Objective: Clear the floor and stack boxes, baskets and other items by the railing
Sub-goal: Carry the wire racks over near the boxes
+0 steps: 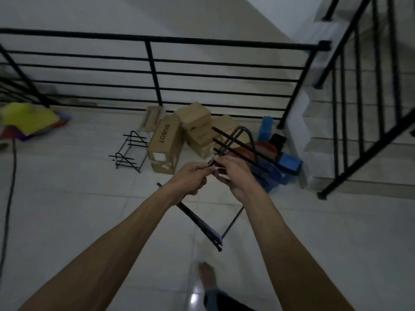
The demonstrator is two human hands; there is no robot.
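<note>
1. Head view showed the left hand (190, 176) and the right hand (231, 173) together, both with fingers curled round the black wire rack (238, 140), holding it above the floor (89, 209).
2. By the railing (155, 72) stood a tall box (166, 147) marked ROBOT, with stacked cardboard boxes (197, 129) beside it.
3. Blue baskets (280, 169) sat near the railing's right corner post.
4. A second wire rack (129, 151) rested on the floor left of the tall box.
</note>
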